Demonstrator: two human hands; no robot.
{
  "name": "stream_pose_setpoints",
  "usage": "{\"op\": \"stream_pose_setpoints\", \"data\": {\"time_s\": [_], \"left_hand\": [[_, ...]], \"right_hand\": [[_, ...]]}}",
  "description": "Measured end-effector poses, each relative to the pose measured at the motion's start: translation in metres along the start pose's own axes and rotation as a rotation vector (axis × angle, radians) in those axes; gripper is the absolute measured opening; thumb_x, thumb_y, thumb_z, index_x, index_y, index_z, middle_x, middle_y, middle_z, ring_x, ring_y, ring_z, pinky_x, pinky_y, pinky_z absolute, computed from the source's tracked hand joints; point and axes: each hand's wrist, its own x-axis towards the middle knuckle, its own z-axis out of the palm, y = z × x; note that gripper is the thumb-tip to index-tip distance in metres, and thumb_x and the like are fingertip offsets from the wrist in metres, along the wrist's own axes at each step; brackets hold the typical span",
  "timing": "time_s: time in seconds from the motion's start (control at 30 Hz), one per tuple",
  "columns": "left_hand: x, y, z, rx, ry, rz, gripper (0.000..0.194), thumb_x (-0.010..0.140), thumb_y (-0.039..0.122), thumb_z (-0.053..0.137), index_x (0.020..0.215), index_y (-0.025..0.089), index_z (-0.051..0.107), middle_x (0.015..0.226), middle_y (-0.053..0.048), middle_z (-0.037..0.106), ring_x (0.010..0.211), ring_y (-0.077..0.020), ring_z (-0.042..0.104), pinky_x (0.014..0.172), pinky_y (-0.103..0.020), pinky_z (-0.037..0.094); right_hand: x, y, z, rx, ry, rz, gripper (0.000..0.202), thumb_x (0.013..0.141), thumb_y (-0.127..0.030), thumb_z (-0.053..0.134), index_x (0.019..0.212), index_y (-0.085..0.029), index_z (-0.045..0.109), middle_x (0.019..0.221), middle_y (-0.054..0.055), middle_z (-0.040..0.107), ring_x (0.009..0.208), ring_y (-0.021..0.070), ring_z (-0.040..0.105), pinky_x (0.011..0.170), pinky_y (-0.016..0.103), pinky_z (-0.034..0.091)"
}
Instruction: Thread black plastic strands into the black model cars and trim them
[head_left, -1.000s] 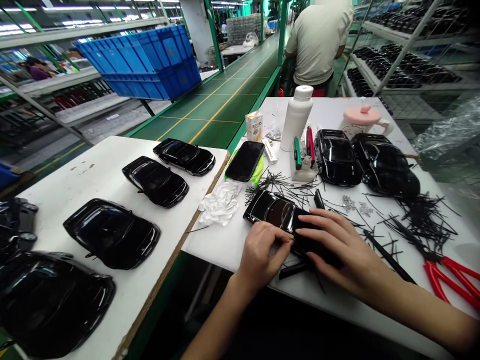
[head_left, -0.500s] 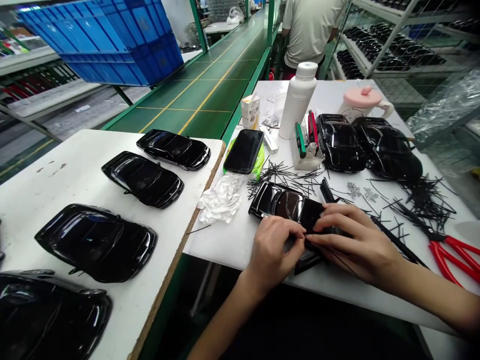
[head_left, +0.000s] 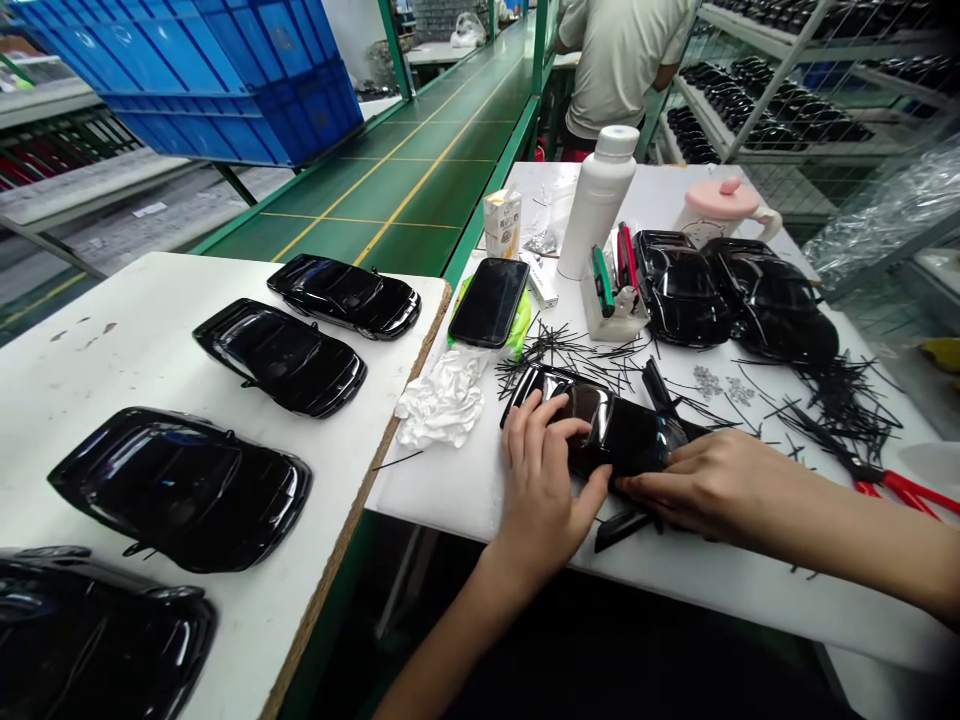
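Note:
A glossy black model car (head_left: 622, 435) lies on the white table in front of me, over dark bars that stick out on both sides. My left hand (head_left: 544, 465) rests across its roof and near side, fingers spread and thumb apart. At the car's right end is my right hand (head_left: 709, 485), its fingers bent and pressed together low against the near side. Whatever they pinch is hidden. Thin black strips (head_left: 570, 350) lie scattered behind the car, and red-handled cutters (head_left: 877, 475) lie to the right of my right hand.
Several black model cars (head_left: 281, 355) stand on the left board; two more (head_left: 772, 300) sit at the back right. Behind my work are a phone (head_left: 490, 302), crumpled white cloth (head_left: 442, 400), white bottle (head_left: 600, 205), pen holder (head_left: 616, 315) and lidded mug (head_left: 720, 210). A person (head_left: 626, 70) stands beyond.
My left hand has opened from a pinch at the car's side and now lies spread over its roof. My right hand has come down off the car's top to its right end.

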Motion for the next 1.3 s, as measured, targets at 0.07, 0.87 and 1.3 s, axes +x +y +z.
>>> {"op": "stream_pose_setpoints", "data": {"time_s": [0.07, 0.87, 1.3], "left_hand": [[0.0, 0.0, 0.0, 0.006, -0.004, -0.008, 0.034, 0.09, 0.023, 0.068, 0.119, 0.018, 0.051, 0.139, -0.017, 0.057, 0.144, -0.0356, 0.04, 0.117, -0.059, 0.038], [-0.002, -0.002, -0.004, -0.073, 0.022, -0.028, 0.039, 0.085, 0.015, 0.07, 0.119, 0.021, 0.053, 0.138, -0.015, 0.059, 0.143, -0.0358, 0.04, 0.115, -0.061, 0.039], [0.019, 0.007, -0.025, -0.357, -0.194, 0.126, 0.021, 0.08, 0.005, 0.071, 0.091, 0.021, 0.063, 0.088, 0.001, 0.076, 0.085, -0.0154, 0.07, 0.102, -0.036, 0.049]], "right_hand": [[0.004, 0.001, -0.001, -0.075, -0.113, -0.086, 0.032, 0.1, -0.022, 0.049, 0.091, -0.025, 0.079, 0.049, -0.002, 0.06, 0.038, 0.0117, 0.049, 0.044, 0.031, 0.024], [0.019, -0.007, -0.006, -0.167, -0.34, 0.005, 0.025, 0.081, -0.007, 0.055, 0.068, -0.022, 0.07, 0.045, 0.0, 0.062, 0.035, 0.0108, 0.043, 0.045, 0.029, 0.01], [0.022, 0.019, -0.026, 0.943, -0.594, 0.503, 0.054, 0.089, -0.06, 0.06, 0.106, -0.012, 0.077, 0.045, -0.008, 0.043, 0.035, 0.007, 0.034, 0.034, 0.019, 0.024]]}}
